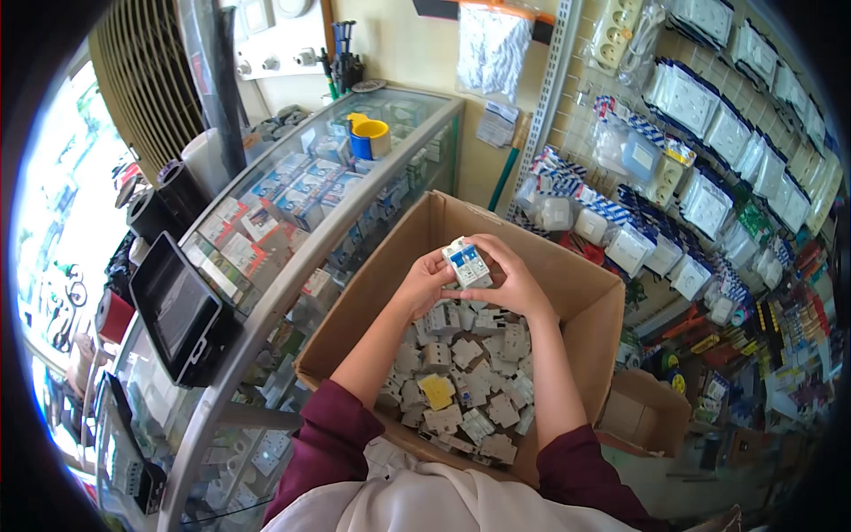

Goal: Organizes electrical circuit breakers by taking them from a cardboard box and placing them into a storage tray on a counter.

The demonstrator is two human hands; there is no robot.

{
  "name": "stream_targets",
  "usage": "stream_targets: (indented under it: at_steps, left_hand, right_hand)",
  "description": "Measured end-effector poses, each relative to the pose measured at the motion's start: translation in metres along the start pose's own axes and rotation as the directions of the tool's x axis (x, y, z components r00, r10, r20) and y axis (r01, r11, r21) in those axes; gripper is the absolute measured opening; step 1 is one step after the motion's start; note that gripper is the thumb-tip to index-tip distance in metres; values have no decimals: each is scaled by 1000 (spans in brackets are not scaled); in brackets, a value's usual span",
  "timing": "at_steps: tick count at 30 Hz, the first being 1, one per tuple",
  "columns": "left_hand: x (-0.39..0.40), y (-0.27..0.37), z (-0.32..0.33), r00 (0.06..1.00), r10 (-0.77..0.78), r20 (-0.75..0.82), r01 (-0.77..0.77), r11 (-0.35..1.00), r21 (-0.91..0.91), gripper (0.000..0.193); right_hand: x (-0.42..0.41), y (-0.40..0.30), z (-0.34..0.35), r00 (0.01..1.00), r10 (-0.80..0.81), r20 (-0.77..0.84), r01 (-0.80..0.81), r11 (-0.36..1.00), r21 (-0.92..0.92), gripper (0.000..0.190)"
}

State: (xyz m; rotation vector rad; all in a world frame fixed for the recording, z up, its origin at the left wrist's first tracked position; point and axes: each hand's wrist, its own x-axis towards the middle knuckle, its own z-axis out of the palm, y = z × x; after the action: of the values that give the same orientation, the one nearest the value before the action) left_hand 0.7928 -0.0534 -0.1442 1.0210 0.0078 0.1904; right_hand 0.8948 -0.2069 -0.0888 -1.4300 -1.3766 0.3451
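Between my two hands is a white two-pole circuit breaker (467, 264) with blue toggles, its front turned up toward me. My left hand (425, 282) grips its left side with thumb and fingers. My right hand (508, 276) holds the right side, thumb at the lower edge and index finger over the top. Both hands are above the open mouth of a large cardboard box (585, 292). Inside the box lies a loose heap of white circuit breakers (479, 379), and one yellow piece (437, 391) sits on top among them. My forearms cover parts of the heap.
A glass display counter (312, 226) with metal edging runs along the left. On it stand a yellow-and-blue tape roll (369, 138) and a black tray-like case (176, 309). Packaged sockets (685, 100) hang on the right wall. A smaller cardboard box (641, 412) is at right.
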Motion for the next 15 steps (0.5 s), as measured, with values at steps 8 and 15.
stream_targets:
  at_steps: [8, 15]
  left_hand:
    - [-86, 67, 10, 963, 202, -180, -199, 979, 32, 63]
    - [-203, 100, -2, 758, 463, -459, -464, 878, 119, 68]
  right_hand:
    - [24, -75, 60, 984, -175, -41, 174, 984, -39, 67]
    - [41, -134, 155, 932, -363, -8, 361, 929, -86, 53]
